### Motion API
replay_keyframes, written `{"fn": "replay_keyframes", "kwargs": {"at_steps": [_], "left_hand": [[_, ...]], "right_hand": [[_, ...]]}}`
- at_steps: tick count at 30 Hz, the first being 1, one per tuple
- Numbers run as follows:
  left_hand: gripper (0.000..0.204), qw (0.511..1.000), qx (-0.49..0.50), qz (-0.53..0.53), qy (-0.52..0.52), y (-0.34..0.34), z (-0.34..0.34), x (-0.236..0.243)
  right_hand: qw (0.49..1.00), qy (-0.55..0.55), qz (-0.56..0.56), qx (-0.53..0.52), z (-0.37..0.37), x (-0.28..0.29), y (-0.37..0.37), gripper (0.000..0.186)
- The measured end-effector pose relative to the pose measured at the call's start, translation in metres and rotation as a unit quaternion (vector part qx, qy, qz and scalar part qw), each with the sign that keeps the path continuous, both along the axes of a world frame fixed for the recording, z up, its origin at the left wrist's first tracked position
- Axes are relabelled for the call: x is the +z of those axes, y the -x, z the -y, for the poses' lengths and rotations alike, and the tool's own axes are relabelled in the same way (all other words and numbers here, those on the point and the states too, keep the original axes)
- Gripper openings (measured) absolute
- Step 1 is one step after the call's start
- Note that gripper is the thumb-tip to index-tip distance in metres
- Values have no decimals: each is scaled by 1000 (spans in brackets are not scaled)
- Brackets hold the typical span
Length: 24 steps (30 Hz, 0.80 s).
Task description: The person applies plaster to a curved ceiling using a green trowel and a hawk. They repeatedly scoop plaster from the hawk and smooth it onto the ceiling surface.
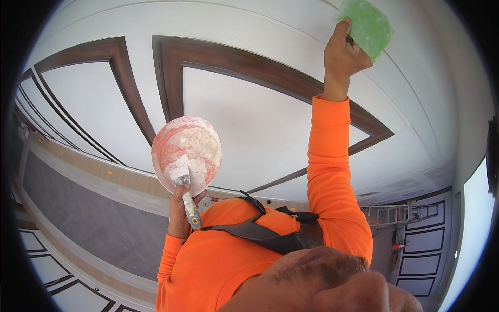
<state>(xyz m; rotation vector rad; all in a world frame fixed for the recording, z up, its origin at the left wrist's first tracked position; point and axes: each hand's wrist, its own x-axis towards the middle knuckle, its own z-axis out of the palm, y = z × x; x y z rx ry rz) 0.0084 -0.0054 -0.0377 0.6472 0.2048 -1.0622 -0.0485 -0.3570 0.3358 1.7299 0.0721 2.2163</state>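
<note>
My left hand [179, 210] is closed at the near rim of a round, reddish bowl [163, 145], its inside smeared with whitish filler [200, 143]. The same hand pins a putty knife [191, 207], whose coated blade lies inside the bowl and whose handle sticks out past the rim. Raised high at the upper right, my right hand [345, 57] grips a flat green spreader [370, 30] with pale smears on it. The spreader is at the white panelled surface [291, 39]; whether it touches cannot be told.
Dark brown moulding [234, 60] frames white panels beside my arms. A metal ladder [387, 215] stands at the lower right, near a panelled wall [423, 242]. Grey flooring [93, 197] with lighter borders stretches along the left. A dark strap [260, 234] crosses my orange shirt.
</note>
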Motion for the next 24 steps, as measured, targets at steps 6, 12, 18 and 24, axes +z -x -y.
{"fn": "replay_keyframes", "kwargs": {"at_steps": [6,12,18,24], "left_hand": [[57,1000,4,1,-6,2,1,3],[59,1000,-1,3,-1,1,1,-1],[59,1000,1,4,-3,2,1,0],[59,1000,-6,5,-12,0,0,4]], "right_hand": [[1000,2,10,8,6,8,-2,3],[998,-40,31,-28,11,5,3,6],[999,-27,25,23,2,4,0,7],[999,-20,24,-22,0,5,2,7]]}}
